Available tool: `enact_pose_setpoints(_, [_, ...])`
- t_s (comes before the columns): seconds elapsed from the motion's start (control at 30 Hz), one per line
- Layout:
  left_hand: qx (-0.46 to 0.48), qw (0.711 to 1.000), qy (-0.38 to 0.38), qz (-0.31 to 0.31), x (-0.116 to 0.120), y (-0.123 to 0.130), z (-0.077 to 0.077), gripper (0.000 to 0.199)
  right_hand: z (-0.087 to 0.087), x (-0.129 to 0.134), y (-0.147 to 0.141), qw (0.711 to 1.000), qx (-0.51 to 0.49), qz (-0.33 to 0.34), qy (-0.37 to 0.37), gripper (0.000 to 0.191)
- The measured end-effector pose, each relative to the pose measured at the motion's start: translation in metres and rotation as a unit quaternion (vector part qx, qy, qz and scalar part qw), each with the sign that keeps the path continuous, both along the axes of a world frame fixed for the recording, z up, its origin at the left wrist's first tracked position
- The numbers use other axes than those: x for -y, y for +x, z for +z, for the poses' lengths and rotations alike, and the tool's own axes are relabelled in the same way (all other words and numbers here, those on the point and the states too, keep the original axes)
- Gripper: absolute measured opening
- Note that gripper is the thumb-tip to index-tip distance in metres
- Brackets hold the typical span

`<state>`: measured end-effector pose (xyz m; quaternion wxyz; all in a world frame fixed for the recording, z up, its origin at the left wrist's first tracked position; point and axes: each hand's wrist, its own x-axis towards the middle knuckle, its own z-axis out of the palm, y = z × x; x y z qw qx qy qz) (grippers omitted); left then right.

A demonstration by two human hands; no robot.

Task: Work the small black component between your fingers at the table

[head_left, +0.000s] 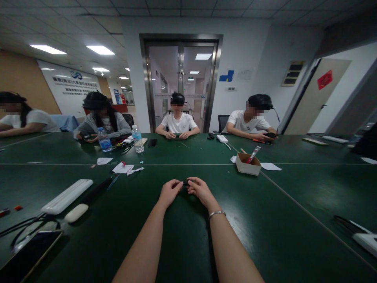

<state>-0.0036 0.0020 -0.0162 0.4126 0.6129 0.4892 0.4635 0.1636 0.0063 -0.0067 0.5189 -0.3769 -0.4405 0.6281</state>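
My left hand (171,192) and my right hand (200,189) meet over the middle of the green table (188,243). Between their fingertips is a small dark object (185,182), too small to name. The left thumb and fingers pinch its left end. On its right end, the right thumb and index finger are closed, with the other fingers curled beneath. A silver bracelet (217,214) circles my right wrist.
To the left lie a white power strip (67,196), a white oval case (76,213), cables and a phone (32,253). Ahead are paper scraps (123,168), a small box (248,164) holding a tool, and two bottles (137,139). Several people sit across the table.
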Motion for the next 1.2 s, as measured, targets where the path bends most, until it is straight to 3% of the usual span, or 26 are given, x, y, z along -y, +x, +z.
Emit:
enact_pose_setpoints(0.37, [0.005, 1.0, -0.01, 0.002, 0.0064, 0.001, 0.0088, 0.035, -0.0011, 0.0004, 0.0004, 1.0, 0.003, -0.002, 0.003, 0.036])
enact_pose_setpoints(0.67, [0.056, 0.998, 0.014, 0.013, 0.003, -0.0024, 0.0064, 0.031, 0.002, 0.0029, 0.0004, 1.0, -0.003, -0.005, -0.002, 0.03])
enact_pose_setpoints(1.2, [0.053, 0.998, 0.03, -0.011, 0.0047, -0.0011, 0.0069, 0.027, 0.0025, 0.001, -0.0001, 1.0, -0.008, -0.004, -0.012, 0.03])
